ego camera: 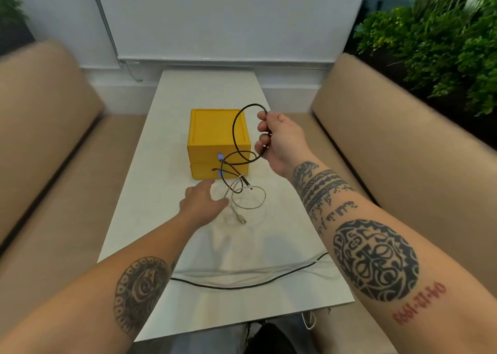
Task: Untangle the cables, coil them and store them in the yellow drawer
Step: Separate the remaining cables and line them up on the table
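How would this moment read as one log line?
stage: untangling | right hand: fingers grip black cable, lifted | left hand: open, beside white cable on table | yellow drawers: closed

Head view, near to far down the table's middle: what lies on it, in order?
Black cable across the near edge → white cable → yellow drawer unit → bare far end of the table. Left out, as they overlap in depth: left hand, right hand and the raised black cable it holds.
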`<state>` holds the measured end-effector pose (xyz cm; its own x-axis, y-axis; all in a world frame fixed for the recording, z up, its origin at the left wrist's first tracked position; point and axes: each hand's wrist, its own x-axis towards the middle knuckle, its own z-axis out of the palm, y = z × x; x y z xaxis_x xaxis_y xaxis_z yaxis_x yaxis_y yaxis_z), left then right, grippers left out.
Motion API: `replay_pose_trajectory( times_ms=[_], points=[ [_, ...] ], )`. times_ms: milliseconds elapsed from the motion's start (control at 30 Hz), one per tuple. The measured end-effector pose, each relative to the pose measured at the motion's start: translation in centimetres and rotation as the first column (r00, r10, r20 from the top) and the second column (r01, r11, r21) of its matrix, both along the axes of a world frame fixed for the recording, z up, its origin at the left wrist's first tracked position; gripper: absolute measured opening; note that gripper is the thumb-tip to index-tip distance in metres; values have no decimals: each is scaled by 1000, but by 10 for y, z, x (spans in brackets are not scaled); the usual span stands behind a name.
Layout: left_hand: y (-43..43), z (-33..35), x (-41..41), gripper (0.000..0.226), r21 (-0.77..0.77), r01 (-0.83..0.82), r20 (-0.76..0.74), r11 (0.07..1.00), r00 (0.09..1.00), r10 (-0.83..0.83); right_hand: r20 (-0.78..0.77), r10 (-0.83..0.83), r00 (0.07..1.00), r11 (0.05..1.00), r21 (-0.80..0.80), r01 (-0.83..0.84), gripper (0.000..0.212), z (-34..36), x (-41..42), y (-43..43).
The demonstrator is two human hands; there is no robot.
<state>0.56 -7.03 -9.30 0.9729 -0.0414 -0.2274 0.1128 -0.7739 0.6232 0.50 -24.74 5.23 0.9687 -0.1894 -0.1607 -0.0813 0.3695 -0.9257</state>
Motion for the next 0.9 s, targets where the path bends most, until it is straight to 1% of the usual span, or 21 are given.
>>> replay_pose_trajectory(
  times_ms=[33, 100, 167, 200, 233, 300, 333, 400, 467, 567, 633, 700, 733, 767, 800, 833, 867, 900],
  points=[
    [-10, 1, 2, 76, -59, 22, 24, 998, 1000, -20, -10, 15, 1000, 999, 37, -14, 25, -1, 2, 1],
    [-27, 1, 8, 81, -115, 102, 41, 988, 994, -98, -19, 39, 999, 991, 125, -36, 26, -4, 6, 3],
    [-40, 0, 12, 80, -179, 139, -7, 974, 990, -143, -24, 46, 999, 976, 213, -40, 26, -5, 11, 4],
    [-45, -1, 13, 76, -229, 126, -28, 965, 990, -136, -28, 45, 999, 968, 247, -37, 26, -5, 13, 3],
    [-51, 0, 12, 65, -274, 114, -32, 955, 991, -127, -31, 42, 999, 962, 271, -32, 26, -5, 16, 2],
    [-59, 0, 10, 37, -367, 92, -4, 926, 995, -100, -35, 29, 999, 958, 287, -18, 26, -4, 19, 0],
    [-60, 0, 11, 33, -415, 68, 21, 907, 998, -65, -34, 16, 999, 958, 285, -6, 27, -4, 21, -2],
    [-52, -1, 14, 35, -486, -20, 24, 874, 999, 37, -29, -37, 999, 958, 282, 44, 27, -2, 26, -7],
    [-34, -8, 20, 35, -515, -139, -38, 846, 990, 140, -27, -117, 993, 953, 277, 120, 27, 0, 32, -15],
    [10, -20, 27, 24, -508, -337, -131, 793, 940, 315, -24, -226, 974, 946, 235, 226, 28, 0, 37, -24],
    [42, -30, 30, 22, -527, -481, -183, 701, 869, 459, -13, -281, 960, 938, 210, 278, 28, -1, 36, -27],
    [72, -39, 32, 21, -573, -600, -276, 558, 782, 559, 7, -328, 944, 922, 218, 319, 27, -2, 34, -30],
    [85, -50, 34, 21, -600, -667, -348, 441, 715, 607, 11, -349, 937, 914, 226, 338, 27, -1, 34, -32],
    [99, -53, 34, 22, -621, -723, -426, 302, 635, 644, 11, -370, 929, 904, 235, 357, 27, 0, 34, -35],
    [112, -59, 36, 29, -599, -769, -473, 225, 566, 675, 12, -391, 920, 894, 242, 377, 27, 2, 34, -38],
    [118, -60, 35, 36, -595, -776, -461, 210, 543, 702, 15, -409, 912, 886, 246, 393, 27, 4, 34, -42],
    [123, -58, 35, 39, -617, -776, -510, 131, 522, 684, 19, -422, 907, 881, 247, 404, 27, 7, 35, -46],
    [127, -58, 33, 39, -626, -750, -449, 214, 571, 687, 21, -426, 905, 879, 246, 408, 27, 8, 35, -49]
  ],
)
